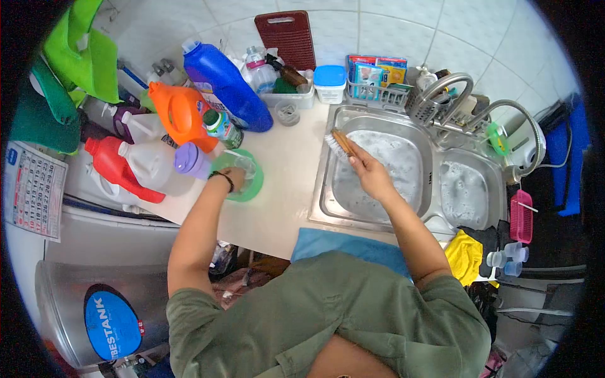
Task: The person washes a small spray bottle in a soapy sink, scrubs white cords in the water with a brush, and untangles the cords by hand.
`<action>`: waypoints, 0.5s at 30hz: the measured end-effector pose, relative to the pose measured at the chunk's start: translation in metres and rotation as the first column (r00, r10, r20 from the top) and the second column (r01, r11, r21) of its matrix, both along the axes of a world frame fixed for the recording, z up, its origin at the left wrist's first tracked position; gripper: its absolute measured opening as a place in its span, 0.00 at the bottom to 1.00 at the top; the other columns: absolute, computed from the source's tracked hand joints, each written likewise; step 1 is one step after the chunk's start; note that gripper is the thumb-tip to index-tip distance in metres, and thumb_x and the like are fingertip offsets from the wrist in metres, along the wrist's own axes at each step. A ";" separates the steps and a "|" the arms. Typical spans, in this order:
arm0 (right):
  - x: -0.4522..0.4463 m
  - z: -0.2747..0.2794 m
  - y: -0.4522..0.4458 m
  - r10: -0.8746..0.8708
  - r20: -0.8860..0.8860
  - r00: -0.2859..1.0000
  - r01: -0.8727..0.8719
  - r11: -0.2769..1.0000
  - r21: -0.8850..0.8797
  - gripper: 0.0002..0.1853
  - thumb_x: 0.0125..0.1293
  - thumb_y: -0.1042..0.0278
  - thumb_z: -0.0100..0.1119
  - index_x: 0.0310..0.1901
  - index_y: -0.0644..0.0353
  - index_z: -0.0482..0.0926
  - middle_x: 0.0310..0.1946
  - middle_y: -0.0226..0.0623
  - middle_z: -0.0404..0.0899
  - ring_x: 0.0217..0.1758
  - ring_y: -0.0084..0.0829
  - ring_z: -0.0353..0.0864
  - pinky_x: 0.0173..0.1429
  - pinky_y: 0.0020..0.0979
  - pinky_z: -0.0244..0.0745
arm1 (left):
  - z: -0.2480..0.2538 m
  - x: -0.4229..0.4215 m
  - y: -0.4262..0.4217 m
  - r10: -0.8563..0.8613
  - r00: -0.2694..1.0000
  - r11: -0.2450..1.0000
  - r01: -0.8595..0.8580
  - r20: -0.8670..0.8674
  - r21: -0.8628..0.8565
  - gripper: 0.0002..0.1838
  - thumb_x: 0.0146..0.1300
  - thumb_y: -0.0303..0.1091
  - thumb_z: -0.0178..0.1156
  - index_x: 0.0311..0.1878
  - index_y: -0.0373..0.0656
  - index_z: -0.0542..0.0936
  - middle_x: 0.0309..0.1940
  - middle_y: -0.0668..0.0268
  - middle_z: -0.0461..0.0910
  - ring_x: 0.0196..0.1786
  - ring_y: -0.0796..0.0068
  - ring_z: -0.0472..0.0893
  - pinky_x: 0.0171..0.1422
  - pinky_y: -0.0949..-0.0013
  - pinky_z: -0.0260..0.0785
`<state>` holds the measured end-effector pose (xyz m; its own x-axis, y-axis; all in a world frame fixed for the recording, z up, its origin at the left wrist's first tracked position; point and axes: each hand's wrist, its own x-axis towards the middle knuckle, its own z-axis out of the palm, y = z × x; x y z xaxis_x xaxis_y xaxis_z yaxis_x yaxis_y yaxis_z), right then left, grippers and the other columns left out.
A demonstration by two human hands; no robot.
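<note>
the right hand grips a wooden brush above the left rim of the large basin, which holds sudsy water, with its white bristles facing left. the left hand reaches into a green bowl on the counter; its fingers are partly hidden, so i cannot tell its grip. a purple cup stands just beside the bowl.
</note>
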<state>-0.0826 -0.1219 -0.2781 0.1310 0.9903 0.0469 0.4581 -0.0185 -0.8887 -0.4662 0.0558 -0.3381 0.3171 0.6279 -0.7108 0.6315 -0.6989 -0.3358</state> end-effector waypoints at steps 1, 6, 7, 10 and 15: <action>0.000 -0.011 0.002 0.022 -0.005 1.000 -0.022 0.999 0.033 0.23 0.70 0.57 0.47 0.66 0.46 0.65 0.59 0.47 0.71 0.62 0.45 0.71 0.63 0.35 0.65 | 0.025 0.006 -0.005 0.029 0.990 0.999 -0.035 0.135 0.040 0.22 0.59 0.42 0.57 0.52 0.36 0.75 0.51 0.50 0.77 0.53 0.54 0.78 0.54 0.56 0.70; 0.004 -0.026 0.003 0.023 -0.076 0.997 -0.020 0.999 0.039 0.23 0.70 0.59 0.48 0.66 0.50 0.65 0.56 0.40 0.73 0.54 0.35 0.71 0.58 0.30 0.66 | 0.167 0.030 -0.021 0.143 0.834 0.968 -0.230 0.534 0.099 0.24 0.61 0.49 0.56 0.47 0.35 0.76 0.45 0.48 0.79 0.47 0.49 0.78 0.51 0.56 0.70; 0.005 -0.025 0.003 0.016 -0.102 0.995 -0.015 1.000 0.008 0.23 0.70 0.61 0.48 0.66 0.52 0.65 0.52 0.34 0.75 0.45 0.27 0.71 0.50 0.26 0.67 | 0.185 0.036 -0.014 0.203 0.852 0.962 -0.265 0.483 0.064 0.24 0.63 0.50 0.55 0.47 0.35 0.76 0.44 0.47 0.79 0.47 0.48 0.78 0.52 0.56 0.70; 0.006 -0.027 0.006 0.028 -0.166 0.986 -0.020 0.999 0.050 0.24 0.70 0.63 0.49 0.66 0.53 0.65 0.45 0.25 0.75 0.31 0.17 0.63 0.38 0.20 0.65 | 0.225 0.048 -0.008 0.044 0.683 0.974 -0.190 0.729 0.120 0.20 0.65 0.46 0.54 0.42 0.35 0.76 0.34 0.54 0.80 0.37 0.60 0.79 0.43 0.61 0.70; 0.005 -0.017 0.008 0.016 -0.225 0.974 -0.002 0.998 0.061 0.23 0.70 0.63 0.48 0.66 0.53 0.65 0.39 0.24 0.74 0.28 0.16 0.60 0.36 0.19 0.64 | 0.257 0.101 -0.016 0.091 0.293 0.937 -0.349 0.952 0.018 0.18 0.65 0.44 0.54 0.39 0.34 0.78 0.30 0.52 0.79 0.35 0.64 0.78 0.42 0.63 0.68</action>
<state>-0.0773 -0.1142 -0.2955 0.1359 0.9878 0.0767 0.2458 0.0413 -0.9684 -0.3655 0.0394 -0.0806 0.5061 0.8572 0.0956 0.7281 -0.4840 0.4855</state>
